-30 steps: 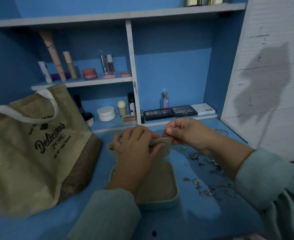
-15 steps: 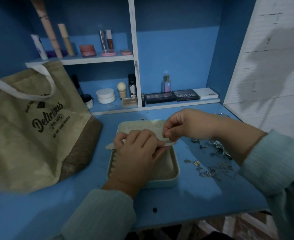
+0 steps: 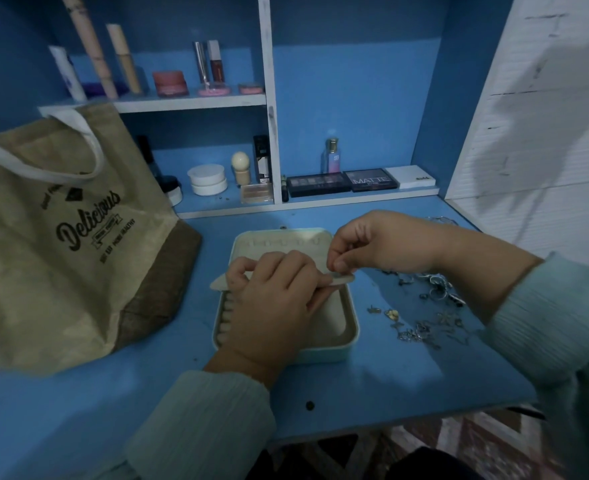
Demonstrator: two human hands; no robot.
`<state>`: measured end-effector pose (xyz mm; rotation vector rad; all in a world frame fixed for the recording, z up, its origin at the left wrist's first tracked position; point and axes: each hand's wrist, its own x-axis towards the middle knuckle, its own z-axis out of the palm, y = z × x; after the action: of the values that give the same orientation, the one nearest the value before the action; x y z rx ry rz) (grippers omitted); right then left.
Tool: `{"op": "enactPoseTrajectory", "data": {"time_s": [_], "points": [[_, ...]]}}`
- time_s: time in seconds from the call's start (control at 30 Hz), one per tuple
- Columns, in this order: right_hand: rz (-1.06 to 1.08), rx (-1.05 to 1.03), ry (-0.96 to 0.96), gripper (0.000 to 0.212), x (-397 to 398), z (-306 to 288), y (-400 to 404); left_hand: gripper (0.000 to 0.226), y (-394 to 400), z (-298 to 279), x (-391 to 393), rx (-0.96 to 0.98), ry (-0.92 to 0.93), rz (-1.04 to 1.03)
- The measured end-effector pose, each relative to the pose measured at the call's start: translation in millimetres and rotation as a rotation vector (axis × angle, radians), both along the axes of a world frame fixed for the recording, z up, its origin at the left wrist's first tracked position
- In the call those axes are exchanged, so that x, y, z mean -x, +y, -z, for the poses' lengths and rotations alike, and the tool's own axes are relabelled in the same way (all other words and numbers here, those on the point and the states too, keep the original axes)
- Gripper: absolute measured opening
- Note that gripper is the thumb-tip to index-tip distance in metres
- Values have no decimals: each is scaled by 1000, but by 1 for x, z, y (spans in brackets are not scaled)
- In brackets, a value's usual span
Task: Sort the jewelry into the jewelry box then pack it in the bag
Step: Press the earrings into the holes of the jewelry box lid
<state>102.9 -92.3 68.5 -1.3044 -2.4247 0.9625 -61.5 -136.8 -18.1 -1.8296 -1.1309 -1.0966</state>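
**Two Hands Busy at the Open Jewelry Box**

Nearest, two pale green sleeves [image 3: 213,410], reaching in over the blue desk [image 3: 390,386]. Just past them, the open jewelry box [image 3: 350,327], flat on the desk in the middle. Left hand [image 3: 272,299] over the box, fingers curled round a thin cream flap [image 3: 338,280] that stuck out from the box. Right hand [image 3: 372,244] above the flap's right end, fingertips pinched tight together there; too small and dark to tell if any tiny piece sat between them. Right of the box, loose jewelry [image 3: 424,306] scattered on the desk, part hidden under the right arm. Left of the box, the tan bag [image 3: 61,244], standing, touching nothing but the desk. Farthest back, shelves [image 3: 189,102] with makeup palettes [image 3: 341,183], white jars [image 3: 207,180] and a small perfume bottle [image 3: 332,157].
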Motion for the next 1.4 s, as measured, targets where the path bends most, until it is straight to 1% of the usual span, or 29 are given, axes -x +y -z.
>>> {"op": "enactPoseTrajectory", "data": {"time_s": [0.17, 0.33, 0.5, 0.6, 0.67, 0.77, 0.87, 0.97, 1.03, 1.17, 1.23, 1.33, 1.4], "points": [[-18, -31, -38, 8, 1, 0, -2, 24, -1, 0, 0, 2, -4, 15], [-43, -63, -97, 18, 3, -1, -2, 22, -1, 0, 0, -1, -7, 16], [-86, -43, -169, 11, 4, -7, -2, 21, 0, 1, 0, 13, -12, 16], [-109, -17, -202, 8, 5, -11, -1, 25, 0, 0, -1, 10, -11, 5], [-133, -48, -260, 12, 7, -12, 0, 25, -1, 0, -1, 5, -10, 8], [-156, -115, -338, 23, 10, -11, 2, 24, -1, 0, -1, -6, -6, 3], [-153, -164, -375, 27, 13, -10, 2, 24, -1, 1, -1, -8, -6, -8], [-142, -183, -355, 28, 13, -9, 1, 22, -1, 1, -1, -2, 8, -21], [-127, -172, -300, 28, 11, -9, 1, 23, 0, 1, -1, 9, -3, -16], [-92, -92, -191, 17, 5, -9, 1, 23, 1, 0, -1, 22, -24, -2], [-92, -85, -191, 18, 4, -8, 2, 23, 1, 0, -1, 24, -20, -6], [-106, -123, -244, 26, 7, -6, 3, 22, 1, 0, 0, 38, -15, -1], [-108, -140, -256, 27, 8, -7, 3, 21, 1, 0, 0, 62, -25, 11]]}}
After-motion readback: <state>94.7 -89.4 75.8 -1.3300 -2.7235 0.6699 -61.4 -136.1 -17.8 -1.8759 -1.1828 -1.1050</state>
